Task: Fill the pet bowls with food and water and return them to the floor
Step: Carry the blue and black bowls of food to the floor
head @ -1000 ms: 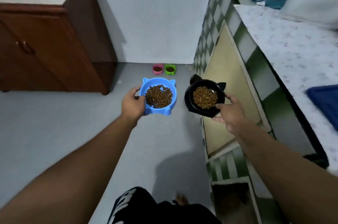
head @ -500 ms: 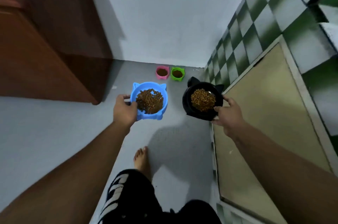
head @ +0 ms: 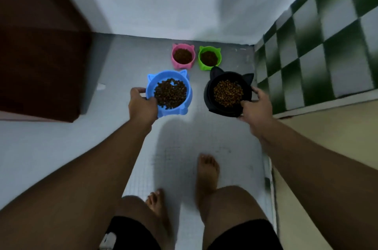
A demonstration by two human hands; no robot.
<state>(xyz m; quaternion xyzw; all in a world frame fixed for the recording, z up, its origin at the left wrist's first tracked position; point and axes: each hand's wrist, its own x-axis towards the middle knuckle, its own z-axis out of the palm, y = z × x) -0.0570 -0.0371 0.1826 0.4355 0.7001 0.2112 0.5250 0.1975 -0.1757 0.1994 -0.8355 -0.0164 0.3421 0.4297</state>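
My left hand [head: 142,105] grips the rim of a blue cat-eared bowl [head: 185,104] full of brown kibble, held above the grey floor. A black cat-eared bowl [head: 208,94], also full of kibble, is held by my right hand [head: 254,105], thumb over its near rim. Beyond them, on the floor against the white wall, stand a pink bowl [head: 176,61] and a green bowl [head: 202,65], both holding dark kibble.
A dark wooden cabinet [head: 38,61] stands at the left. A green-and-white checked tiled wall [head: 319,51] and a pale yellow panel [head: 331,157] run along the right. My bare feet [head: 206,172] stand on the grey floor [head: 61,147] below the bowls.
I have walked nearer to the corner and the view has tipped down. The pink and green bowls are now closer, and both held bowls have travelled forward with my hands.
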